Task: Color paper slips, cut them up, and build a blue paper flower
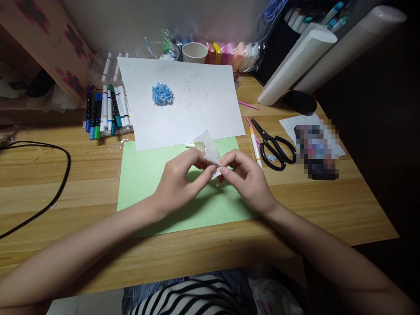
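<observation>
A small crumpled piece of thin white paper [209, 144] is pinched between both my hands, above a green sheet [144, 188]. My left hand [183, 175] grips it between thumb and fingers, and a short white stick-like end [189, 145] shows just beyond that hand. My right hand [246, 179] pinches the paper's lower right part, its fingertips close to the left thumb. Behind the hands, a white sheet [203, 105] overlaps the green one and carries a pile of blue and white shreds [162, 94].
Black-handled scissors [274, 146] and a white-and-yellow marker [256, 146] lie right of the green sheet. Several markers [106, 109] lie at the left. A paper cup [194, 52] and colourful clay packs [226, 52] stand at the back. A black cable [67, 175] curves across the left.
</observation>
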Demonstrator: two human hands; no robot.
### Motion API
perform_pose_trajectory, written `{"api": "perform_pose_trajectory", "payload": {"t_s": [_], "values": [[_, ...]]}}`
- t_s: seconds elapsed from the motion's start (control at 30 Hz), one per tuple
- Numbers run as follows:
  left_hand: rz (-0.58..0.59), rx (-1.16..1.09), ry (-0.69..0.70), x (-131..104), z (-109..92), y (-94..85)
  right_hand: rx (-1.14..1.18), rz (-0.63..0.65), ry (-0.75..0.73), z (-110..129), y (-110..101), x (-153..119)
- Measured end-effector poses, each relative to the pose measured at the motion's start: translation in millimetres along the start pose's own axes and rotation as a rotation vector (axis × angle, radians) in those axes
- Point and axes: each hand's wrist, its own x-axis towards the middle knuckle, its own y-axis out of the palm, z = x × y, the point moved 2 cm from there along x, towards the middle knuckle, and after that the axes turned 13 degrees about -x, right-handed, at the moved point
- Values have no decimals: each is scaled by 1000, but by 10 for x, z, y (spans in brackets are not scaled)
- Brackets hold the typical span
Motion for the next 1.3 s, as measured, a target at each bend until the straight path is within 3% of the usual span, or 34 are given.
{"api": "perform_pose_trajectory", "payload": {"t_s": [0.1,0.3,0.53,0.8,1.17,1.3], "values": [[9,-92,-120,19,-26,-9,32,5,5,-13,1,3],[68,70,-4,5,-90,-22,-197,-84,-63,19,-12,-35],[81,-20,-126,18,-139,-32,-413,-146,-169,87,-28,-44],[83,-292,-378,51,-103,-20,-144,-68,-4,38,-31,-23],[106,-242,-337,54,-122,-33,-524,-195,-225,138,-40,-79],[132,-314,-420,59,-68,8,-571,-200,-233,163,-32,-106]]}}
